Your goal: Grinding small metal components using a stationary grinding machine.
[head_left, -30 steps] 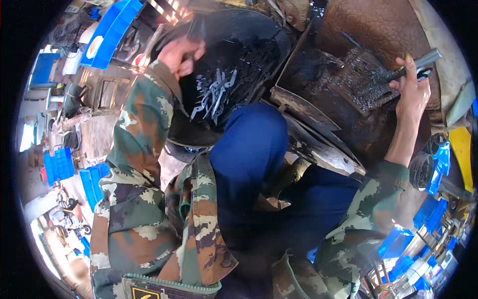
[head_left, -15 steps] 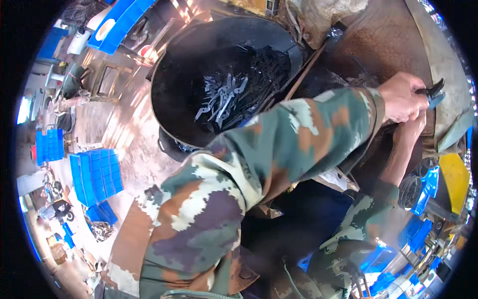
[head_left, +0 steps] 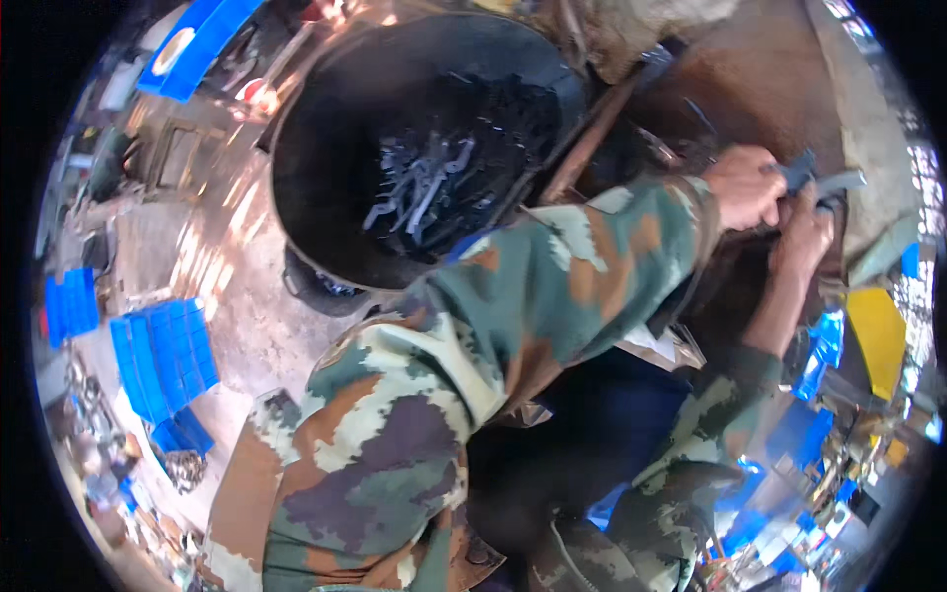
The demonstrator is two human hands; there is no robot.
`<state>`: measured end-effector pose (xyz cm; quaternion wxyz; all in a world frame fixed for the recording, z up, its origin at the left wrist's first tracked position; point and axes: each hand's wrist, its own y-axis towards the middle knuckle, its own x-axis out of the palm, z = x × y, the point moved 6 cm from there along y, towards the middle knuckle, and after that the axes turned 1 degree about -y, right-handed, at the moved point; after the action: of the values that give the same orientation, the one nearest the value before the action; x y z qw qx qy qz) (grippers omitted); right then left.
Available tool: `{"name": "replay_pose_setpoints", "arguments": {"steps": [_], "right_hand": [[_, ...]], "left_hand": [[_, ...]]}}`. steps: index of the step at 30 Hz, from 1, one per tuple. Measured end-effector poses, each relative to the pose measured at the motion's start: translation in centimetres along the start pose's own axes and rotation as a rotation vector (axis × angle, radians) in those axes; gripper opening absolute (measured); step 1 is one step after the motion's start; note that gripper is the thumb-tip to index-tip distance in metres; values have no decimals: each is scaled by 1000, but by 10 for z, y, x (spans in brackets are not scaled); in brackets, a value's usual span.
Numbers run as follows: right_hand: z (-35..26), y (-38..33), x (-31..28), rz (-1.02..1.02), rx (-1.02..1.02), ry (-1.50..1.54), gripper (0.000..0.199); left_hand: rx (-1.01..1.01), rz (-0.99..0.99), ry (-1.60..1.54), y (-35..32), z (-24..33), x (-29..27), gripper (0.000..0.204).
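Note:
My left hand [head_left: 747, 187], its camouflage sleeve crossing the middle of the view, is closed on a small blue-grey metal piece [head_left: 797, 172]. Just right of it, my right hand [head_left: 804, 235] has its fingers closed around a grey metal strip [head_left: 843, 182] that sticks out to the right. The hands almost touch; motion blur hides the exact shape of both pieces. Below them lies a rusty brown surface [head_left: 760, 104]. To the left stands a large dark round basin [head_left: 321, 183] with several bent metal strips [head_left: 419, 183] heaped inside.
A brown bar [head_left: 592, 143] slants between the basin and the rusty surface. Blue plastic crates [head_left: 163, 355] stand on the floor at the left, with a blue tray [head_left: 197, 49] at the upper left. A yellow panel [head_left: 876, 340] and blue items stand at the right.
Both hands appear a little further left in the view, as does the whole scene. The metal strip now points right from my right hand, and the dark piece beyond the fingers has turned.

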<state>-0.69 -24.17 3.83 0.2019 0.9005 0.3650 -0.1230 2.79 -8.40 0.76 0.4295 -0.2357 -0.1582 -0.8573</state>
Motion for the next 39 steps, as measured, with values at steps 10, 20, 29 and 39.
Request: {"name": "replay_pose_setpoints", "arguments": {"steps": [10, 20, 29, 39], "right_hand": [[-38, -55, -16, -139, 12, 93, 21], [-53, -167, -42, -556, -120, -88, 29], [-49, -228, -37, -839, -462, -497, 42], [-14, -164, -74, -430, 347, 39, 19]], "left_hand": [[-183, -81, 0, -36, 42, 6, 24], [-190, -75, 208, -48, 46, 0, 33], [-213, -48, 549, -35, 27, -22, 25], [-120, -285, 1442, -38, 15, -35, 25]]}}
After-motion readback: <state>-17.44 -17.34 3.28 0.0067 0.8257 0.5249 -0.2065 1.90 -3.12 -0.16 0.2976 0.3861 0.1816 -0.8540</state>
